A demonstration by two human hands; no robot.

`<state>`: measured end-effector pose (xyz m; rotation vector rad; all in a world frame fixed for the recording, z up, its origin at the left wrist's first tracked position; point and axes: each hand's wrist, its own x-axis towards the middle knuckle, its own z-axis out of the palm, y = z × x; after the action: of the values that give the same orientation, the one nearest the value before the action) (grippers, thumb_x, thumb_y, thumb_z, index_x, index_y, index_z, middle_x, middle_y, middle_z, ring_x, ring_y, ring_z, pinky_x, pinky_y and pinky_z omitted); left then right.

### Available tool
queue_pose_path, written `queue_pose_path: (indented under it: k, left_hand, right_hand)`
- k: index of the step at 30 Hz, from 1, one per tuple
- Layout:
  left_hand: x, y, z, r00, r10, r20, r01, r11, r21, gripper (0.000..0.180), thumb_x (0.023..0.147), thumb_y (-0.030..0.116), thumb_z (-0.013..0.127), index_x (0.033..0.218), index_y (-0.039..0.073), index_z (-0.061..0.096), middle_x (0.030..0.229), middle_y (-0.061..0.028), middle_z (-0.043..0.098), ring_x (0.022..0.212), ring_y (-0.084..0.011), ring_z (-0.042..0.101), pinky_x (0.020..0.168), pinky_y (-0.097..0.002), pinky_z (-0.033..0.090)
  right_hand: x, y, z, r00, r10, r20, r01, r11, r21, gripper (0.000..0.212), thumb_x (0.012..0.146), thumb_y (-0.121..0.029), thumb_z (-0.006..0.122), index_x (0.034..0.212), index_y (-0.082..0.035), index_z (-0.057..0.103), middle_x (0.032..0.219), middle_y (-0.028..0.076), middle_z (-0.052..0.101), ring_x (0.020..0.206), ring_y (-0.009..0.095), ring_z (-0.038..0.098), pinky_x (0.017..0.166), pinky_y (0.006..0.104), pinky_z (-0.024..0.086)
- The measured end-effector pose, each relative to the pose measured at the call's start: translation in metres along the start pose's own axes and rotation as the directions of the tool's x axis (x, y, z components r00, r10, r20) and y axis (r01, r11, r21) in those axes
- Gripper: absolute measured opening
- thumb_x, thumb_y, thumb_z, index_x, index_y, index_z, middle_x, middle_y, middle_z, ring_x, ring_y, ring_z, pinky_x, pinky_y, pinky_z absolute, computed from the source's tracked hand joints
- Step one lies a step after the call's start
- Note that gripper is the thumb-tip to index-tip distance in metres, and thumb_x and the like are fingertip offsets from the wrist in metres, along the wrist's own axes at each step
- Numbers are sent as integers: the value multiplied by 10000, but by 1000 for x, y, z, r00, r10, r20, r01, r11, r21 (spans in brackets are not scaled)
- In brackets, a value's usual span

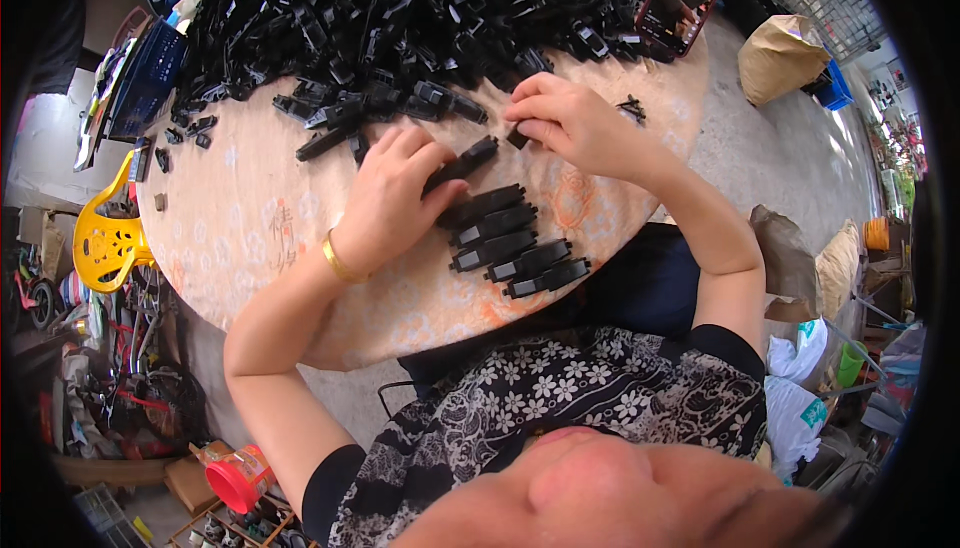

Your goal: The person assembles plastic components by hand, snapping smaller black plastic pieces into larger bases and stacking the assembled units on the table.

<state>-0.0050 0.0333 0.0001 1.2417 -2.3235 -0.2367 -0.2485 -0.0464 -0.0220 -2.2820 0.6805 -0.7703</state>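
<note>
- A person sits at a round table (pixel 250 228) covered in a pale peach patterned cloth, seen from above their head.
- The left hand (pixel 390 198), a gold bangle (pixel 338 260) on its wrist, lies palm down on the cloth; its fingertips are closed on one end of a long black plastic part (pixel 462 163).
- The right hand (pixel 565 123) hovers just beyond that part, thumb and forefinger pinched together on a small black piece (pixel 517 137) close to the part's far end.
- Just in front of the left hand, nearer the person, a neat row of similar black parts (pixel 515 243) lies side by side.
- A large heap of loose black parts (pixel 400 18) fills the far side of the table.
- A yellow plastic chair (pixel 108 238) stands left of the table; a red container (pixel 240 478) sits on the floor below.
</note>
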Motion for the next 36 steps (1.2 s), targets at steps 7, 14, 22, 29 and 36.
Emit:
queue_pose_path:
  k: [7,14,22,29,36]
  left_hand:
    - [4,0,7,1000,-14,-3,14,998,-55,201,745,121,717,920,56,646,858,-101,558,857,-292,522,777,-375,457]
    - [2,0,8,1000,-31,-2,31,998,-63,219,741,89,707,949,55,645,891,-103,562,877,-299,520,795,-374,453]
    - [5,-2,11,1000,-20,2,20,998,-62,253,726,76,715,967,54,642,905,-101,576,887,-306,521,788,-379,449]
    - [3,-4,11,998,-61,-29,58,996,-72,213,706,88,732,896,53,643,885,-96,584,868,-299,533,774,-379,459]
    - [4,-6,11,998,-52,-17,50,993,-110,177,692,88,736,840,46,646,846,-79,593,847,-293,540,764,-369,470]
  right_hand:
    - [-2,0,-7,998,-20,55,32,973,-228,352,753,-119,727,1078,-17,638,942,133,597,904,295,598,794,346,486]
    - [2,-18,-7,980,199,13,-197,954,225,344,744,-82,746,1060,0,636,819,115,636,732,275,617,682,314,493]
    - [6,-13,9,990,-139,31,140,989,-46,252,760,-57,718,1001,-9,659,884,101,610,802,267,593,695,312,491]
    - [5,-19,1,971,-233,47,234,904,-357,212,711,-134,726,899,-46,684,886,69,589,850,244,548,754,335,486]
    - [3,-20,-9,973,-184,142,225,899,-376,198,699,-137,729,860,-37,672,816,77,583,855,253,555,750,348,480]
